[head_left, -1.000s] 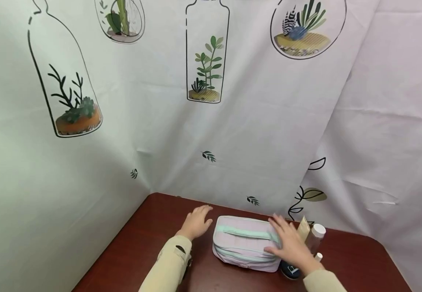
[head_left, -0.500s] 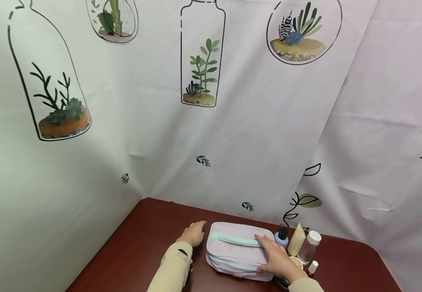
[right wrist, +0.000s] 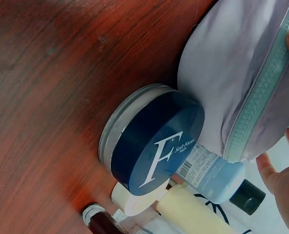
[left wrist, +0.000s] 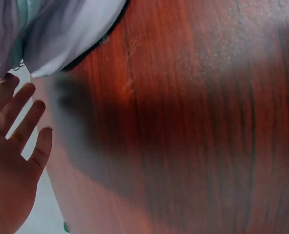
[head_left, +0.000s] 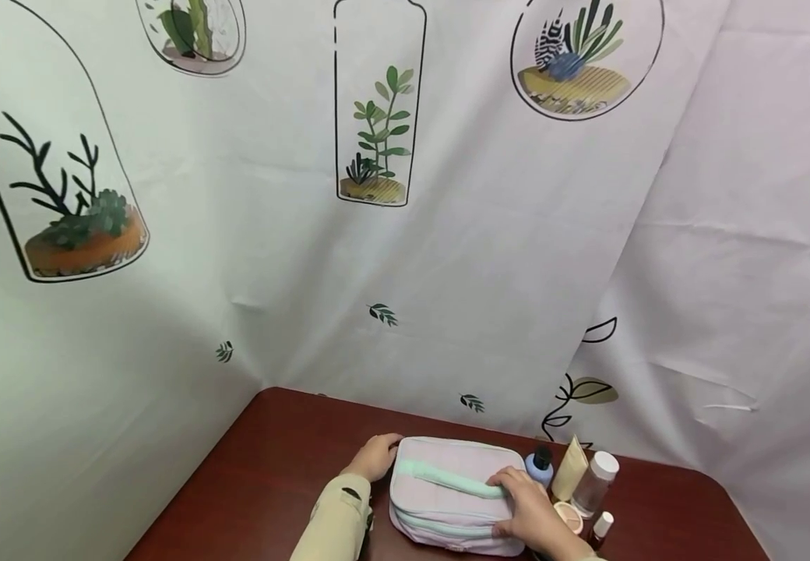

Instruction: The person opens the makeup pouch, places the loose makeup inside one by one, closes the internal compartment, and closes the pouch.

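Lilac fabric, boxy and soft, forms the pouch (head_left: 450,502) which lies between both hands on the reddish-brown wood-grain surface (head_left: 286,467). At its left end the left hand (head_left: 375,458) has its fingers spread; whether they press the fabric, one cannot tell. The right hand (head_left: 531,510) grips the other end, with the thumb on the mint zip (right wrist: 261,95). Just beside this hand are a round jar with dark blue lid (right wrist: 156,141), a blue black-capped bottle (head_left: 540,471) and a cream tube (head_left: 571,471).
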Action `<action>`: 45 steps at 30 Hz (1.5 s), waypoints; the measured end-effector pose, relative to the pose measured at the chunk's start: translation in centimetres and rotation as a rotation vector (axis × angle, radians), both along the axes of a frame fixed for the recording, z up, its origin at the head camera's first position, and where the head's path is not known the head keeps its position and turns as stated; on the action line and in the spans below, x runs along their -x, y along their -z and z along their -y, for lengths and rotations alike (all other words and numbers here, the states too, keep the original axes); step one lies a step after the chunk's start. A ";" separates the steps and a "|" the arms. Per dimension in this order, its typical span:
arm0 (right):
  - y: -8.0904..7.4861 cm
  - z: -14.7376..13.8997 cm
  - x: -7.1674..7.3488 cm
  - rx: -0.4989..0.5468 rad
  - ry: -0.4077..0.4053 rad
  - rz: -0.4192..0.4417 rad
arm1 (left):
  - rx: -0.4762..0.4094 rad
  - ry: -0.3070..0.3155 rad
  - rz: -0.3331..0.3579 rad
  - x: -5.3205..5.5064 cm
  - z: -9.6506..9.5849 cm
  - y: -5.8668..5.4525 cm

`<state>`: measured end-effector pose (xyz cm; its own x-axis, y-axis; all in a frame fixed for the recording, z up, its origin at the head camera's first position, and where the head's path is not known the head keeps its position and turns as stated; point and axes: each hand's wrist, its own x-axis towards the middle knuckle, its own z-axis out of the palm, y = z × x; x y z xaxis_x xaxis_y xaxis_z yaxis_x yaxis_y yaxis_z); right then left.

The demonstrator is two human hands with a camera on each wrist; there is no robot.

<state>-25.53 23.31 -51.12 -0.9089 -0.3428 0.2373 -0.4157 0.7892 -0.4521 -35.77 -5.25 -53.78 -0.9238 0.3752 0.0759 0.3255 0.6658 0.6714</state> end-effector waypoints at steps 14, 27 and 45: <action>-0.9 0.0 -0.6 0.014 -0.039 -0.132 | -0.103 0.088 0.085 0.9 0.0 -0.4; 0.2 0.4 -1.4 -0.030 -0.010 0.062 | -0.013 -0.013 0.056 -0.8 0.4 0.2; 1.4 1.0 -0.3 0.004 0.181 -0.027 | 0.118 0.066 -0.004 -2.2 2.3 -0.4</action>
